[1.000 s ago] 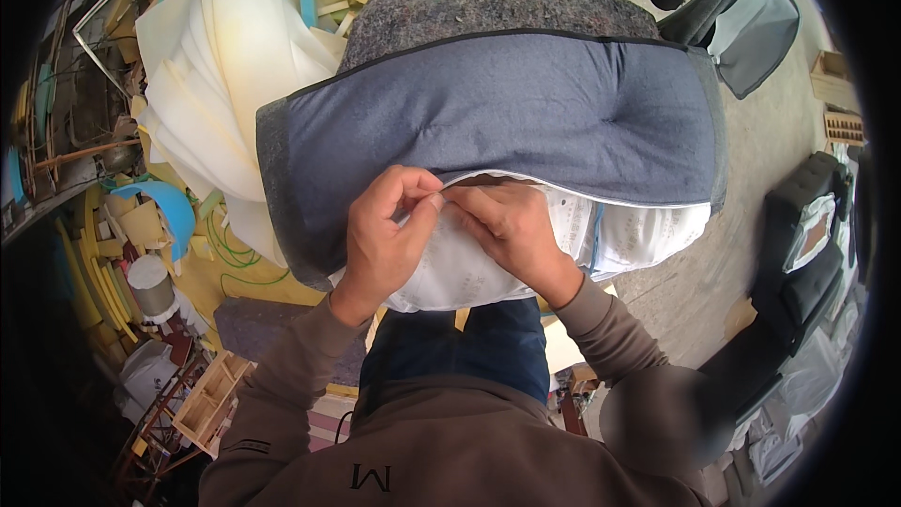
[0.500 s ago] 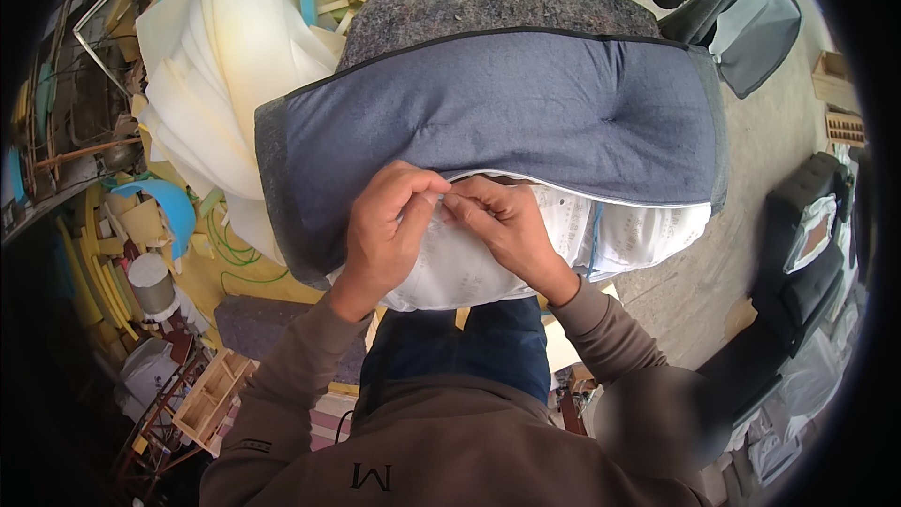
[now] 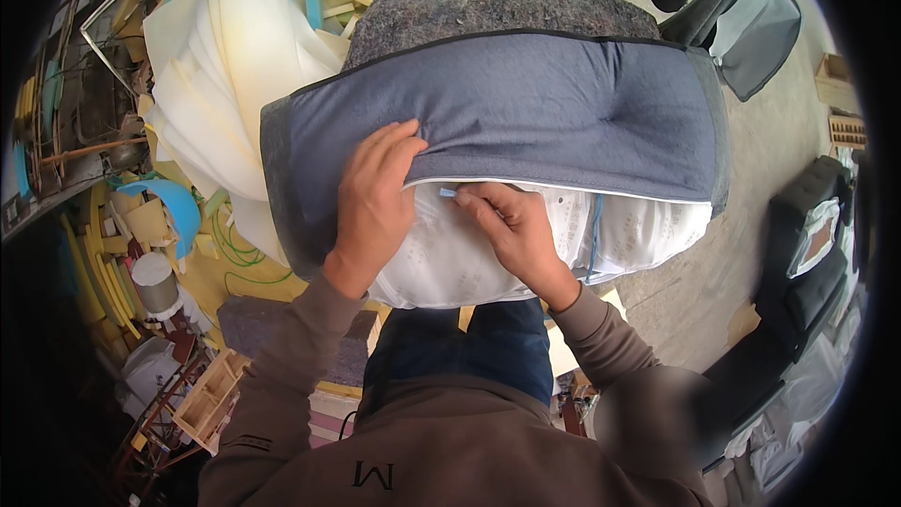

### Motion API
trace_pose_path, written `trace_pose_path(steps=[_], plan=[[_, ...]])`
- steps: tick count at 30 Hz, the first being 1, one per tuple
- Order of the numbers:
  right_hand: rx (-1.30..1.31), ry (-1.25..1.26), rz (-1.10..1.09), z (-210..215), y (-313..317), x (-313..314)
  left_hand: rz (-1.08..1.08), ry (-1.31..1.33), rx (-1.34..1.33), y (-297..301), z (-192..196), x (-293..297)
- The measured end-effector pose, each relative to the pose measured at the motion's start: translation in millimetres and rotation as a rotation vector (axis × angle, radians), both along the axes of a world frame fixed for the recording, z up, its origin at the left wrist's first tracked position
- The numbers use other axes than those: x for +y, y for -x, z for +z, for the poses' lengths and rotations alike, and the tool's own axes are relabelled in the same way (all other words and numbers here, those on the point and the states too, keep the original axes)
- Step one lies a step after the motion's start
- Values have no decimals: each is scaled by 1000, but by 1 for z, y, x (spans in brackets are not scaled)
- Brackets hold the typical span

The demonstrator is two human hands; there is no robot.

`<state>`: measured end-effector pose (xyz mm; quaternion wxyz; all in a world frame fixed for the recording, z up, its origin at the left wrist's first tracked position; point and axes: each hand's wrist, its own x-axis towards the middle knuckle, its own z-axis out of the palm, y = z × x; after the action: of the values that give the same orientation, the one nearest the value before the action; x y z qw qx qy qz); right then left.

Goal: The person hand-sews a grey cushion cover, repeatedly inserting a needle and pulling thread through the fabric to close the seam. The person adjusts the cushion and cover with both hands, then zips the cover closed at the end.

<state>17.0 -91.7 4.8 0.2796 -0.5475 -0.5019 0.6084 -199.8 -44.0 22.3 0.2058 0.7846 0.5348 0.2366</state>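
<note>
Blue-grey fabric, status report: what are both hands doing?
Left hand on blue-grey fabric. Right hand pinching small blue piece. White patterned material showing below fabric. No visible obstruction.

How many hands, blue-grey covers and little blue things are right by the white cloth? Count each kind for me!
Hands: 2 (left hand, right hand)
Blue-grey cover: 1
Little blue things: 2 (blue tip at the right fingers, blue strip)
Total: 5
</note>
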Motion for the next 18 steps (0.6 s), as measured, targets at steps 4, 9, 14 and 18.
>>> trace_pose_path(steps=[4,9,14,18], plan=[[-88,-207,-17,1,-6,4,41,71,-48,3,-1,8],[-61,-306,-111,-5,-8,12,148,35,13,-2,-8,32],[-243,-482,-56,-11,-15,27,217,259,-42,3,-27,47],[-402,-539,32,-15,-18,41,250,349,-131,6,-41,53]])
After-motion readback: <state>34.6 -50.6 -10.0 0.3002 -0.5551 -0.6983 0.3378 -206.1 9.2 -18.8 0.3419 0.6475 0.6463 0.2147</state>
